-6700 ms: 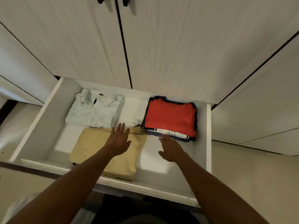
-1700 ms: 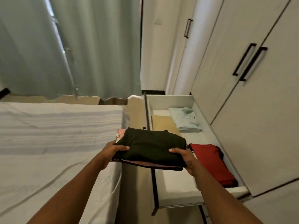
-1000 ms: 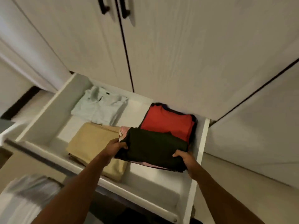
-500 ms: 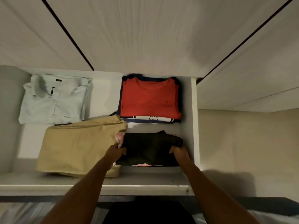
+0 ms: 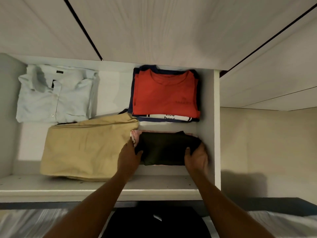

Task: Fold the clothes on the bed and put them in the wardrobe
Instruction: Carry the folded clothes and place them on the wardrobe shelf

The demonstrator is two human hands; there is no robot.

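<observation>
Stowing step: left hand (image 5: 127,158) and right hand (image 5: 197,158) grip the dark bundle (image 5: 164,148) between their fingers, low in the drawer (image 5: 208,117). Next up, probably just letting go.

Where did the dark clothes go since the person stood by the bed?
The dark folded clothes went from beside the bed down into the drawer, in its front right corner, in front of the red T-shirt. The left hand and right hand still grip their ends. The pale blue shirt, tan trousers and red T-shirt stayed put.
</observation>
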